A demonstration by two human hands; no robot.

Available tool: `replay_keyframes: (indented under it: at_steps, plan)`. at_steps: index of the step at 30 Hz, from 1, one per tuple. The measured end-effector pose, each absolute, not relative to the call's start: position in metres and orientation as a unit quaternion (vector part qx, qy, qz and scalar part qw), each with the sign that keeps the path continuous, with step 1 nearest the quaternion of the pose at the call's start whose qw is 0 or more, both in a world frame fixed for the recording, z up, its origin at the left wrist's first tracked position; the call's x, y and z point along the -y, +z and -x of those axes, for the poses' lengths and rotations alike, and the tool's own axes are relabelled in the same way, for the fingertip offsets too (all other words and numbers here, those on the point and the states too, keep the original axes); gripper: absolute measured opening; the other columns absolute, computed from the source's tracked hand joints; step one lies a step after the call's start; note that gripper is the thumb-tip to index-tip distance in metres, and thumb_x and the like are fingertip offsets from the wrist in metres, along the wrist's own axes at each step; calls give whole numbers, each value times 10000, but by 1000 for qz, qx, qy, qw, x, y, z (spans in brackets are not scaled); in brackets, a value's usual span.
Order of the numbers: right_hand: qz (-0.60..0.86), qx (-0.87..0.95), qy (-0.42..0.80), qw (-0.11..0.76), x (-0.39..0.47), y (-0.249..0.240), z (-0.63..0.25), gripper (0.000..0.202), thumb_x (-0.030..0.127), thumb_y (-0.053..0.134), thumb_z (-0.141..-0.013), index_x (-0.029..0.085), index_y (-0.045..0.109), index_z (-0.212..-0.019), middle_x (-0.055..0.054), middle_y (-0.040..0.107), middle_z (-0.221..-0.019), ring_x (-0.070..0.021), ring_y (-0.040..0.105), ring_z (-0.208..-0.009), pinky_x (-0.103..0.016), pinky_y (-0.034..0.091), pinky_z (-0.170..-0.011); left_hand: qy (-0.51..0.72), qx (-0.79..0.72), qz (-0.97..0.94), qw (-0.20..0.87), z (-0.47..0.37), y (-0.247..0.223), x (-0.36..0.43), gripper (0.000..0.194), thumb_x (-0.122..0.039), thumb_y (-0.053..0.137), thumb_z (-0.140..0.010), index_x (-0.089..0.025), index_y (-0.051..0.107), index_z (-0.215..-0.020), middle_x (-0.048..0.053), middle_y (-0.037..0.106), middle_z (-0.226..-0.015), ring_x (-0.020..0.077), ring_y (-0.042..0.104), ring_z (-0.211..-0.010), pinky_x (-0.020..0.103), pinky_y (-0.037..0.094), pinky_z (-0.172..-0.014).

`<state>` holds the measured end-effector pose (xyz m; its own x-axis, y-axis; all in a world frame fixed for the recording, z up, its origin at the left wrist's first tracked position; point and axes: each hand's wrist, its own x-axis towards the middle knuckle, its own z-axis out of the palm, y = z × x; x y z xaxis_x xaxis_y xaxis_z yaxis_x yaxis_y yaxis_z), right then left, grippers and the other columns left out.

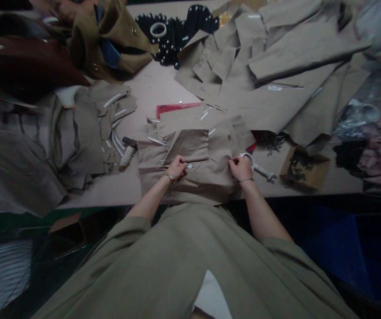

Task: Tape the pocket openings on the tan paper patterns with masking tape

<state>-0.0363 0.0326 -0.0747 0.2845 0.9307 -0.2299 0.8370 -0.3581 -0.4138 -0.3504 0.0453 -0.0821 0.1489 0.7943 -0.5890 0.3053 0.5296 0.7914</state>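
A piece of taupe fabric lies in front of me at the table's near edge, with a folded flap on top of it. My left hand is closed at the flap's lower left corner, pinching the fabric; a small white tag shows beside its fingers. On the right side of the fabric, my right hand pinches its edge between thumb and fingers. Just behind that hand is a white ring, partly hidden by it. Thin white strips lie at the fabric's upper left.
Stacked taupe pieces cover the table at left. A cardboard box of dark bits and a white-handled tool are at right. Larger fabric sheets lie behind. Another person's hand is at the far left.
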Motion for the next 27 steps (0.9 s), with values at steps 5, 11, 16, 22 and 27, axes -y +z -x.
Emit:
replay_keyframes:
  at_steps: [5,11,16,22,27]
  plan:
    - [797,555,218,97,-32,-71,39,342,408,580,-856,138,749,-982,-149,577,-1022,-289,525,-992,-443,447,-968,168,-650,-478,566,351,-84,-44,180,-236,604,-868,-246,427,-900,-89,611,-563,87,506,-424,173,332,-487]
    - [799,552,220,90,-36,-72,39,329,400,580,-856,139,744,-974,-144,575,-1007,-283,525,-977,-436,452,-952,124,-696,-516,483,347,-78,-46,183,-241,660,-846,-244,481,-884,-37,649,-650,147,615,-635,234,435,-645]
    - [800,553,206,110,-26,-57,48,316,400,556,-879,141,727,-938,-146,575,-1005,-286,537,-970,-446,467,-932,27,-733,-576,362,347,-66,-51,297,-412,740,-817,-242,499,-781,44,693,-833,230,658,-883,291,446,-760]
    - [706,682,134,135,-72,82,83,322,453,605,-951,168,746,-1003,-135,625,-1071,-260,615,-955,-414,507,-860,46,-720,-600,346,370,-31,-46,300,-513,700,-851,-245,567,-825,40,675,-755,247,671,-819,287,424,-708]
    - [763,642,38,69,-252,183,-32,811,666,464,-837,-18,743,-1172,-170,735,-1004,-246,672,-1036,-399,420,-768,209,-759,-536,305,410,-4,-50,232,-461,586,-925,-230,592,-944,-24,635,-650,171,644,-676,251,426,-665]
